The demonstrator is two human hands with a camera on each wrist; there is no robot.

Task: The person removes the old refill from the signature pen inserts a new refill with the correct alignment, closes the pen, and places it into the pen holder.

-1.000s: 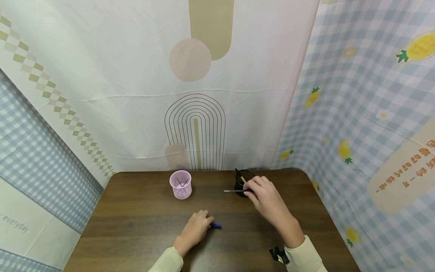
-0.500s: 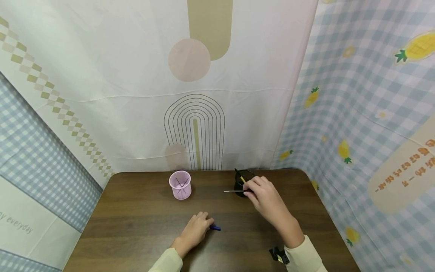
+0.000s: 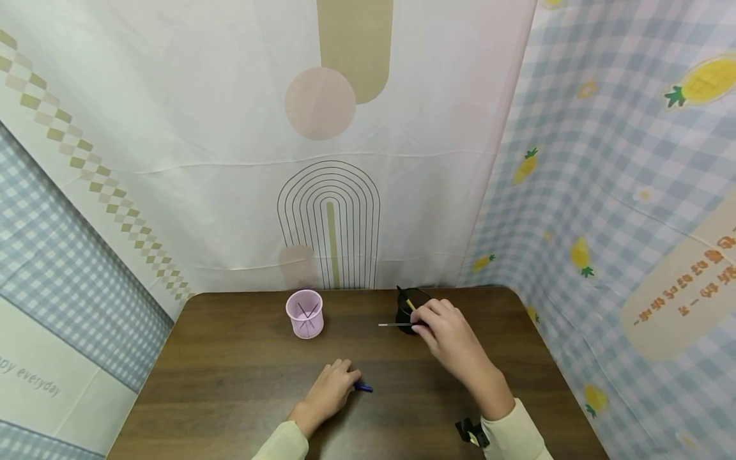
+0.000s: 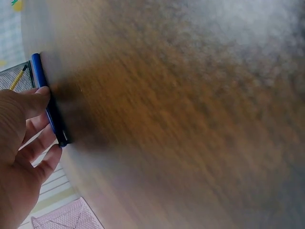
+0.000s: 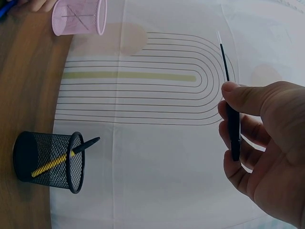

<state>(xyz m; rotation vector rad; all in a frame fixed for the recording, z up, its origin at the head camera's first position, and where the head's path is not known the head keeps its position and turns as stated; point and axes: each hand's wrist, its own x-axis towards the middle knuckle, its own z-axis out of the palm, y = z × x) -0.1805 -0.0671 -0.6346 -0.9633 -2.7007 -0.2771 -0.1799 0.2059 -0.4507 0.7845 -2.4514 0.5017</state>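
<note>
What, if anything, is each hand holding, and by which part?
The left hand pinches the blue pen near its middle. The right hand grips the black stick by its thicker end.

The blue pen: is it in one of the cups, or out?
The blue pen is out: the left hand holds it, apart from the black cup and the pink cup.

The tabletop [image 3: 230, 377] shows brown wood grain. The pen [image 4: 52, 112] is blue; the slim tool [image 5: 232, 124] is black, its tip [image 3: 395, 324] perhaps silvery. The cup [image 3: 306, 327] is pink, the mesh holder [image 5: 52, 143] black. The side cloth [image 3: 621, 121] has blue-white checks.
</note>
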